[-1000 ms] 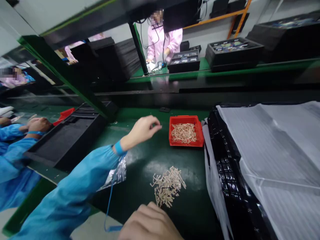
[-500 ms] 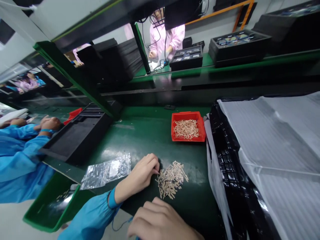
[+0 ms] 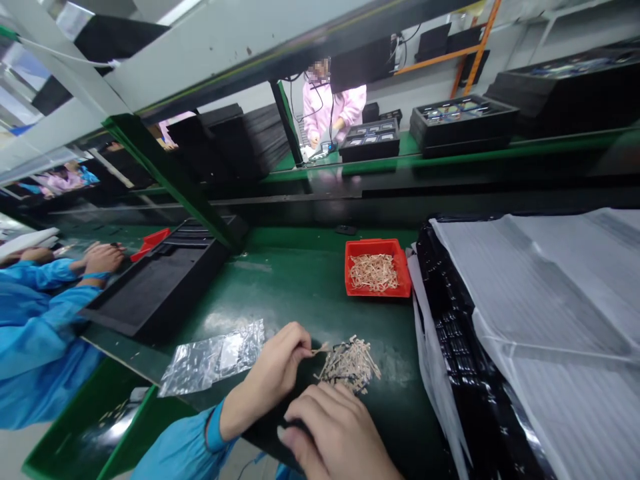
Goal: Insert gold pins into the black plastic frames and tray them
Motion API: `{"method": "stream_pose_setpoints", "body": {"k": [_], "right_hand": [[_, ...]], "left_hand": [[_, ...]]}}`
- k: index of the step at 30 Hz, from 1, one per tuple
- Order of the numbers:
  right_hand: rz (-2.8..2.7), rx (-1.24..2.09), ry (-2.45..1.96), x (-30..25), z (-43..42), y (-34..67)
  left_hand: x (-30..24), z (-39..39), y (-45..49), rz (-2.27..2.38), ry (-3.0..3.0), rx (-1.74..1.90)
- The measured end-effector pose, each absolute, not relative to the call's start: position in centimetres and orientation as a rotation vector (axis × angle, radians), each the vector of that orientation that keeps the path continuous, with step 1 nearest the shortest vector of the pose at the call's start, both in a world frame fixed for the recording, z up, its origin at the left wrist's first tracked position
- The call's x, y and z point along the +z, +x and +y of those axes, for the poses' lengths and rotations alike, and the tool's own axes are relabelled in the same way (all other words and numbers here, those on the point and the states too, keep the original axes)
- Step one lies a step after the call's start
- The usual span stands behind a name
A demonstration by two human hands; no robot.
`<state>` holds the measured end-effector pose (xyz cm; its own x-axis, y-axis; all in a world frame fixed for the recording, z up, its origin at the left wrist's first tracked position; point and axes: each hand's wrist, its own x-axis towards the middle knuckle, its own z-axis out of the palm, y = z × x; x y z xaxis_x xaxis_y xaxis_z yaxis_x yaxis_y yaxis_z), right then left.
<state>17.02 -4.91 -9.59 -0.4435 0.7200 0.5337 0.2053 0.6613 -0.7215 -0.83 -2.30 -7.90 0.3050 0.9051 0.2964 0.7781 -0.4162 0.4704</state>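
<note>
A loose pile of small, thin tan-and-silver pieces [image 3: 354,363] lies on the green bench top. My left hand [image 3: 277,367] is beside the pile's left edge, its fingers closed in a pinch on a small tan strip [image 3: 320,349] that points right. Just in front of the pile is my right hand [image 3: 337,430], fingers bent and thumb apart, with nothing visible between them. Its fingertips overlap the near side of the pile; whether they touch it I cannot tell. Behind, a red bin [image 3: 377,292] holds many similar tan pieces.
A clear plastic bag [image 3: 200,363] lies left of my left hand. Farther left are a black tray [image 3: 145,293], a co-worker's blue sleeves [image 3: 45,293] and a green bin [image 3: 70,427]. Black trays under white sheeting [image 3: 545,287] border the right side. A green post [image 3: 170,180] rises behind.
My left hand has drawn slightly back from the pile, with the tan strip now showing in its pinch. My right hand has moved forward to the pile's near edge. The camera view has tilted up.
</note>
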Motion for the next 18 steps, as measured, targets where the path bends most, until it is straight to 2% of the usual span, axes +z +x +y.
{"method": "stream_pose_setpoints", "body": {"k": [5,9,18], "right_hand": [[-1.628,1.068,-1.075,-8.6,-5.1,18.0],[-1.489,1.0,-1.165,-8.9,-5.0,18.2],[-1.683,0.926,-0.949,-8.3,-4.3,18.7]], "left_hand": [[-4.4,-3.3,-1.3,1.423,2.358,0.821],[-3.3,-3.6,-1.4,1.342,2.447,0.783],[-1.9,-3.1,-1.4,1.295,2.606,0.659]]}}
